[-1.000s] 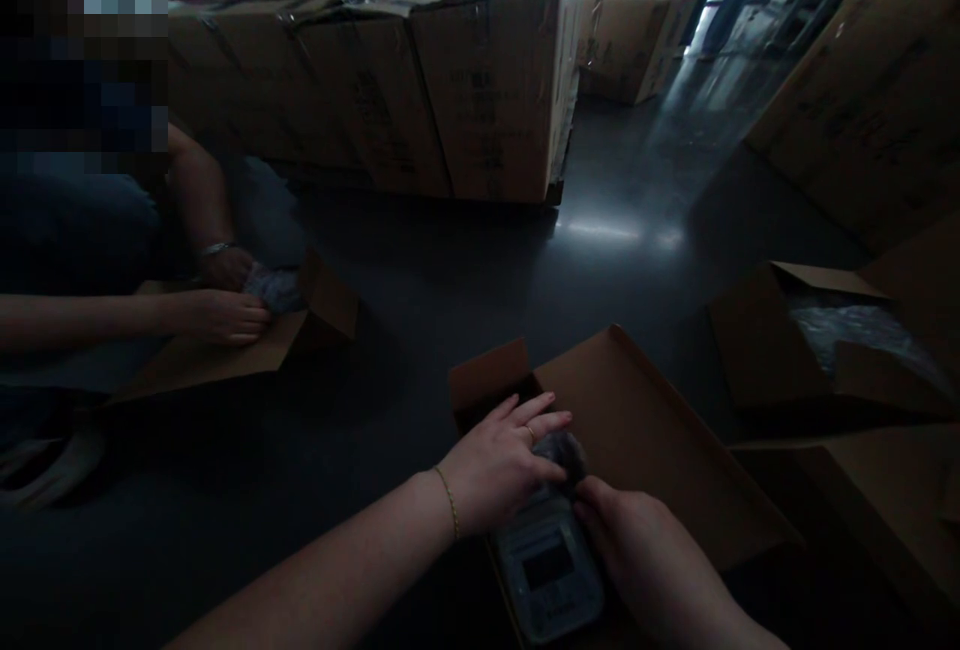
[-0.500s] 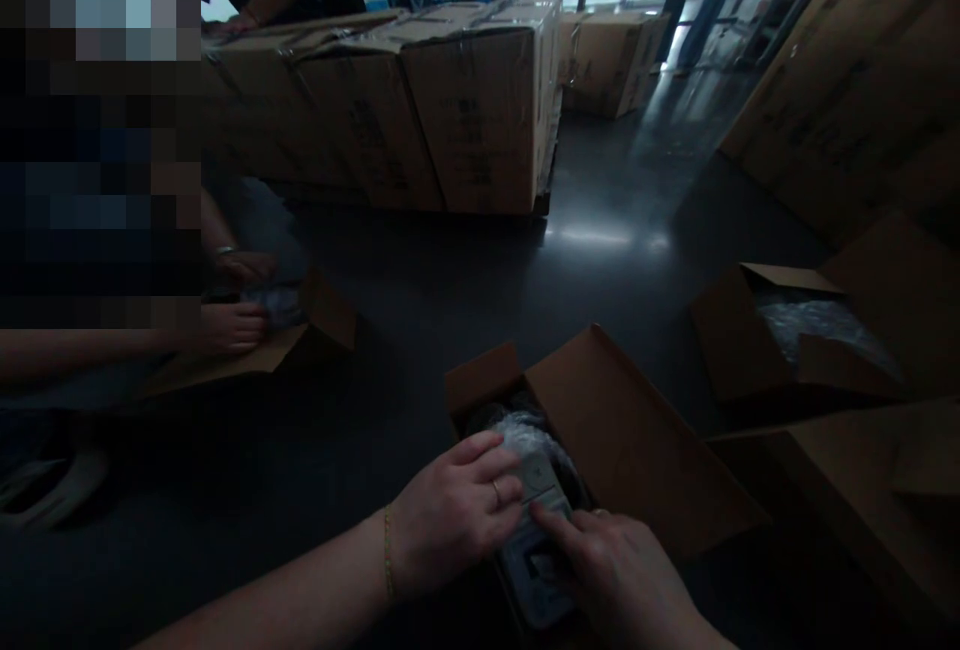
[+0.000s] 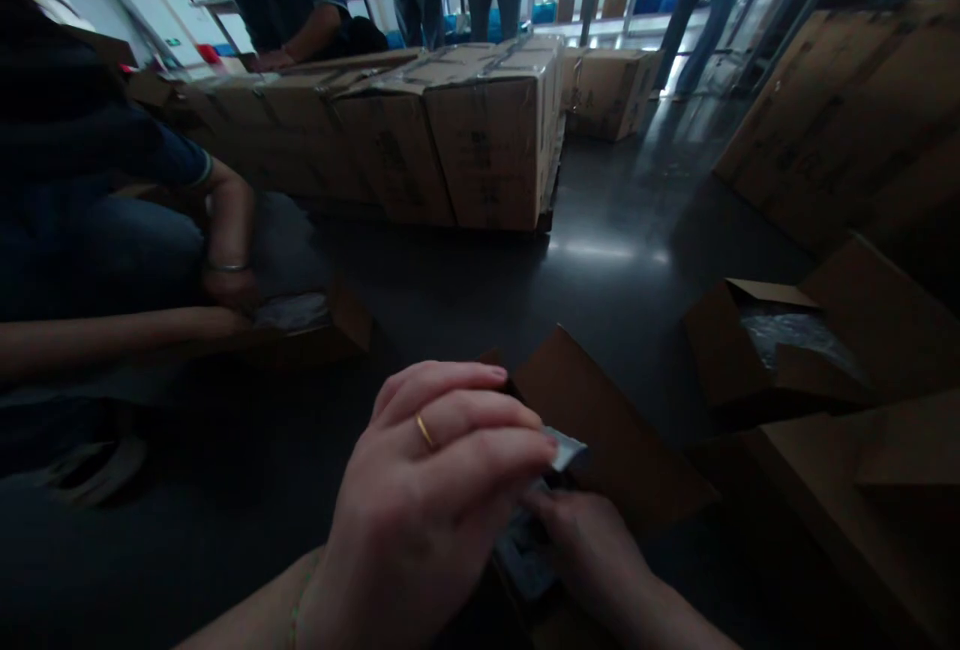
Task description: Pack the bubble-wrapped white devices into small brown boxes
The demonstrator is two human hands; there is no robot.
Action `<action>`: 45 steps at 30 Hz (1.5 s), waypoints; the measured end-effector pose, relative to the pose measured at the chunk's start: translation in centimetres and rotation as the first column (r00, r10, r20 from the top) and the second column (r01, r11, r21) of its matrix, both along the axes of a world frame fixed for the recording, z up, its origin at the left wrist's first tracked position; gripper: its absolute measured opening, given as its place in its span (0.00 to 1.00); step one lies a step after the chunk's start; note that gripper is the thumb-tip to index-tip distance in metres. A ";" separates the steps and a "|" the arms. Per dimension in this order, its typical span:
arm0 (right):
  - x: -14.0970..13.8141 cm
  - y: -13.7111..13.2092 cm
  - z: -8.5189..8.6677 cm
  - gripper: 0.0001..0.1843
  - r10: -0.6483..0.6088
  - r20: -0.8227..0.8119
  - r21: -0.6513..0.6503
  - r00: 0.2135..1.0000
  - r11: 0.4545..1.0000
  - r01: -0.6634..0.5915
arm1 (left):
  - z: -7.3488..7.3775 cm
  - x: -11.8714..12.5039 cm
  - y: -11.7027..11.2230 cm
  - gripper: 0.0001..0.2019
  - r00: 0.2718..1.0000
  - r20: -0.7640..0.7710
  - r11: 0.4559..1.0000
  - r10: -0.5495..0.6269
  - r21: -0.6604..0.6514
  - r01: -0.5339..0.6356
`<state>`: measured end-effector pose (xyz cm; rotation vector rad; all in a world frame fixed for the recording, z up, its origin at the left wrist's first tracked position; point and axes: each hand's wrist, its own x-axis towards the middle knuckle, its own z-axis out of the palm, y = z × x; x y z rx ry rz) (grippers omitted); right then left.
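My left hand (image 3: 442,490) is raised close to the camera over an open cardboard box (image 3: 600,420), its fingers bent and pressed together. A light grey piece (image 3: 568,452) shows just past its fingertips; the rest of that piece is hidden behind the hand. Lower and to the right, my right hand (image 3: 596,545) reaches into the box with its fingers curled, and what they grip is hidden. Under both hands lies a grey plastic-looking item (image 3: 529,560) in the box, mostly covered and dark.
At right stands another open box (image 3: 727,360) with clear wrap (image 3: 799,340) inside, near more cardboard (image 3: 847,490). A person at left works at a box (image 3: 349,320). Large taped cartons (image 3: 487,150) stand ahead on a pallet, with other people behind them.
My left hand has come up towards the camera, and the light grey piece now shows tilted at its fingertips. My right hand stays at the box, its fingers more curled.
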<state>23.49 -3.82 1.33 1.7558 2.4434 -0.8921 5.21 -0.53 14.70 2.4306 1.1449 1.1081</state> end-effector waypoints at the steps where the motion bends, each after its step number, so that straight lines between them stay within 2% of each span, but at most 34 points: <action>1: 0.3 -0.2 0.3 0.22 -0.055 -0.070 -0.017 0.996 0.998 0.054 | 0.2 -0.1 0.0 0.06 0.986 0.122 0.977 0.110 -0.196 -0.084; 2: 0.8 -0.5 0.6 0.21 -0.143 -0.168 -0.057 0.975 0.989 0.135 | -0.1 -0.2 0.0 0.05 0.942 0.223 0.893 0.250 -0.429 -0.135; 3: 1.4 -0.8 1.1 0.19 -0.250 -0.279 -0.116 0.927 0.967 0.226 | -0.8 -0.4 -0.2 0.07 0.874 0.279 0.750 0.398 -0.648 -0.135; 4: 2.0 -1.1 1.6 0.17 -0.356 -0.382 -0.188 0.853 0.933 0.306 | -1.7 -0.4 -0.5 0.10 0.796 0.290 0.581 0.532 -0.808 -0.094; 5: 2.5 -1.4 2.2 0.16 -0.442 -0.466 -0.256 0.767 0.897 0.361 | -2.6 -0.4 -0.9 0.13 0.716 0.274 0.434 0.642 -0.900 -0.045; 6: 2.9 -1.6 2.9 0.17 -0.493 -0.525 -0.301 0.693 0.870 0.391 | -3.4 -0.3 -1.4 0.15 0.646 0.254 0.332 0.720 -0.943 0.001; 7: 3.1 -1.8 3.6 0.19 -0.521 -0.570 -0.330 0.635 0.853 0.403 | -4.1 0.0 -1.9 0.17 0.594 0.246 0.278 0.766 -0.960 0.040; 8: 3.1 -1.9 4.2 0.20 -0.532 -0.607 -0.348 0.590 0.846 0.405 | -4.7 0.3 -2.5 0.18 0.562 0.251 0.255 0.788 -0.964 0.074; 10: 2.7 -2.0 5.1 0.19 -0.543 -0.658 -0.371 0.522 0.837 0.403 | -5.3 1.1 -3.3 0.19 0.539 0.273 0.240 0.797 -0.962 0.133; 12: 2.0 -1.9 5.3 0.14 -0.556 -0.674 -0.377 0.486 0.825 0.422 | -5.8 1.6 -3.8 0.20 0.554 0.289 0.224 0.781 -0.957 0.185; 15: 1.8 -1.4 4.8 0.14 -0.541 -0.668 -0.330 0.511 0.831 0.449 | -6.9 1.2 -4.1 0.22 0.629 0.301 0.190 0.717 -0.952 0.239; 16: 2.1 -1.1 4.5 0.14 -0.538 -0.662 -0.317 0.521 0.832 0.456 | -7.5 0.8 -4.1 0.23 0.654 0.299 0.199 0.695 -0.954 0.225; 17: 2.6 -0.7 4.3 0.14 -0.554 -0.658 -0.314 0.510 0.817 0.484 | -8.1 0.2 -4.2 0.26 0.671 0.287 0.231 0.683 -0.957 0.175; 18: 3.1 -0.3 4.1 0.13 -0.592 -0.653 -0.324 0.472 0.782 0.532 | -8.8 -0.4 -4.2 0.27 0.681 0.261 0.287 0.684 -0.955 0.078; 19: 3.6 0.2 4.0 0.14 -0.639 -0.652 -0.347 0.407 0.730 0.589 | -9.6 -1.0 -4.3 0.28 0.695 0.224 0.366 0.683 -0.929 -0.061; 20: 3.9 0.6 3.8 0.16 -0.685 -0.650 -0.391 0.329 0.673 0.628 | -10.4 -1.4 -4.5 0.27 0.733 0.185 0.472 0.655 -0.857 -0.206; 21: 4.1 1.1 3.7 0.18 -0.722 -0.642 -0.456 0.258 0.631 0.628 | -11.2 -1.7 -4.6 0.24 0.802 0.139 0.599 0.581 -0.739 -0.307; 22: 3.9 1.4 3.5 0.18 -0.746 -0.630 -0.534 0.217 0.619 0.576 | -11.9 -1.8 -4.6 0.21 0.891 0.071 0.736 0.448 -0.595 -0.323; 23: 3.5 1.8 3.2 0.18 -0.756 -0.615 -0.615 0.224 0.638 0.464 | -12.6 -1.6 -4.6 0.18 0.963 -0.026 0.858 0.267 -0.449 -0.250; 24: 2.8 2.0 2.9 0.18 -0.751 -0.602 -0.683 0.270 0.660 0.313 | -13.2 -1.3 -4.5 0.17 0.986 -0.142 0.933 0.083 -0.336 -0.127; 25: 2.0 2.3 2.4 0.18 -0.731 -0.597 -0.727 0.330 0.667 0.163 | -13.6 -1.0 -4.3 0.17 0.966 -0.252 0.964 -0.059 -0.267 -0.010; 26: 1.2 2.5 1.9 0.17 -0.699 -0.602 -0.745 0.386 0.666 0.045 | -14.0 -0.7 -3.9 0.17 0.928 -0.345 0.969 -0.140 -0.241 0.057; 27: 0.5 2.9 1.3 0.17 -0.667 -0.611 -0.744 0.427 0.668 -0.023 | -14.2 -0.5 -3.4 0.17 0.892 -0.422 0.968 -0.164 -0.245 0.062; 28: 0.0 3.2 0.7 0.16 -0.645 -0.615 -0.736 0.453 0.676 -0.037 | -14.2 -0.5 -2.8 0.15 0.860 -0.487 0.965 -0.155 -0.262 0.026; 29: -0.4 3.7 0.1 0.15 -0.639 -0.612 -0.723 0.466 0.690 -0.004 | -14.2 -0.7 -2.1 0.12 0.832 -0.539 0.959 -0.133 -0.283 -0.030; 32: -0.5 5.2 -1.1 0.14 -0.684 -0.575 -0.672 0.449 0.708 0.218 | -13.8 -2.0 -0.2 0.07 0.777 -0.621 0.941 -0.106 -0.316 -0.124; 34: -0.3 5.8 -1.4 0.13 -0.698 -0.569 -0.640 0.435 0.708 0.300 | -13.6 -2.9 0.7 0.08 0.782 -0.616 0.943 -0.097 -0.308 -0.126; 36: -0.2 5.9 -1.5 0.12 -0.674 -0.587 -0.609 0.448 0.732 0.304 | -13.6 -3.3 1.0 0.08 0.804 -0.587 0.941 -0.094 -0.316 -0.121; 39: -0.3 4.9 -1.6 0.13 -0.593 -0.580 -0.498 0.559 0.801 0.333 | -14.1 -3.4 1.0 0.08 0.834 -0.542 0.933 -0.103 -0.342 -0.107; 42: -0.4 3.9 -2.0 0.13 -0.517 -0.504 -0.342 0.692 0.855 0.389 | -14.6 -3.3 0.8 0.08 0.859 -0.501 0.931 -0.104 -0.352 -0.093; 45: -0.7 3.4 -2.5 0.15 -0.481 -0.449 -0.239 0.753 0.877 0.418 | -15.0 -3.5 0.9 0.08 0.882 -0.458 0.934 -0.107 -0.350 -0.069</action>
